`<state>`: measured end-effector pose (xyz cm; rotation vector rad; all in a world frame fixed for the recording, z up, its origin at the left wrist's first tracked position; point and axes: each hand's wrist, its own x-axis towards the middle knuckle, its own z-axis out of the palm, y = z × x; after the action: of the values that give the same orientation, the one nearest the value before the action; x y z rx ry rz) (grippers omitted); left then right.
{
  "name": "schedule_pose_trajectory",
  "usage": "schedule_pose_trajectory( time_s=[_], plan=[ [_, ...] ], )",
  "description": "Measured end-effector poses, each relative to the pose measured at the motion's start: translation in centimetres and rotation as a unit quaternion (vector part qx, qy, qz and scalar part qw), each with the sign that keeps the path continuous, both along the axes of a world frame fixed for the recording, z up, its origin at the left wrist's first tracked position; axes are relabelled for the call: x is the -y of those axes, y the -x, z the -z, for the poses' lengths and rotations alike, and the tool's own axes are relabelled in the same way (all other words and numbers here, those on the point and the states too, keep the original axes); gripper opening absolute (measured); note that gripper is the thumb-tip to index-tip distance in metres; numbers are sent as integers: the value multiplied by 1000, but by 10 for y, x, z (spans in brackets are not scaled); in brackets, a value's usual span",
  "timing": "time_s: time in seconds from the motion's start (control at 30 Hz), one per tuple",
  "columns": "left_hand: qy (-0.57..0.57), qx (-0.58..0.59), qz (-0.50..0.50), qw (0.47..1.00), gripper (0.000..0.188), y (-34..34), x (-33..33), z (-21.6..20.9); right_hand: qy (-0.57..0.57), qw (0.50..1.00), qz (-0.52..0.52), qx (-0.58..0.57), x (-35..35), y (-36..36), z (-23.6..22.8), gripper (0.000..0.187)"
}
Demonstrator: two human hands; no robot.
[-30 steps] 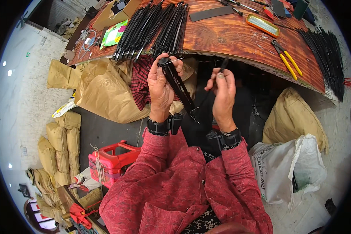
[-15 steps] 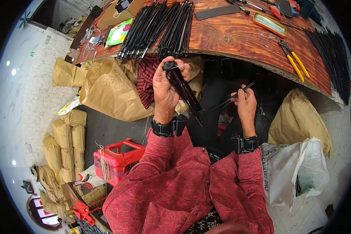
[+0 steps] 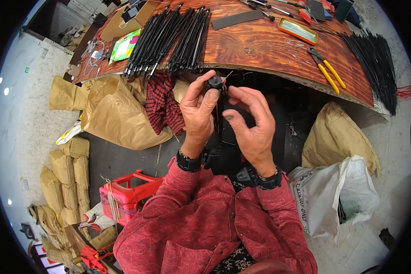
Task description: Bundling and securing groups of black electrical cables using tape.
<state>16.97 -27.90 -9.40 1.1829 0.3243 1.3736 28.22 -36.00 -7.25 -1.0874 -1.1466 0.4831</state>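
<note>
In front of me, over the gap before the bench, my left hand [image 3: 200, 107] is closed around the round black top of what looks like an umbrella frame [image 3: 215, 82]. The frame hangs nearly upright, its thin dark ribs reaching down between my two hands. A thin pale wire [image 3: 229, 74] sticks out beside the top. To the right of it, my right hand [image 3: 255, 121] is raised with thumb and fingers apart and nothing visible in them. Its fingertips are close by the top; whether they touch it I cannot tell.
On the wooden bench [image 3: 242, 48] lie bundles of black rods [image 3: 162, 43], yellow-handled pliers [image 3: 326, 71], an orange-rimmed tray [image 3: 298, 31] and a heap of thin black ribs [image 3: 372, 68]. Sacks [image 3: 340, 137] stand at both sides. A red plastic stool [image 3: 128, 194] is at my left.
My right hand has moved left and up to the frame's top; the thin black rib it held no longer shows in it. The frame has swung from slanted to nearly upright.
</note>
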Motion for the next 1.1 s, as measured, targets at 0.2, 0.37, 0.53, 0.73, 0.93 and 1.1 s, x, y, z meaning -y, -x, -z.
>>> schedule_pose_trajectory(
  time_s=[0.2, 0.37, 0.53, 0.73, 0.93, 1.1],
  plan=[
    [10, -35, -15, 999, 40, -12, 12, 0, -15, 994, 14, -106, -5, 12, 7, 30],
    [-95, -47, -30, 994, 41, -15, 9, 4, -22, 985, -1, -173, -5, 3, 19, 24],
    [-103, -101, -56, 988, 48, -22, 23, 2, 10, 977, -17, -213, -5, -9, 30, 24],
    [-34, 19, -6, 999, 65, -35, 36, -7, 14, 956, -77, -284, -3, -22, 33, 26],
    [-26, -4, -22, 999, 68, -40, 43, -6, -11, 926, -177, -334, -8, -39, 46, 22],
    [-36, -45, -49, 997, 62, -38, 42, -3, -2, 922, -189, -339, -9, -42, 52, 25]
  ],
)
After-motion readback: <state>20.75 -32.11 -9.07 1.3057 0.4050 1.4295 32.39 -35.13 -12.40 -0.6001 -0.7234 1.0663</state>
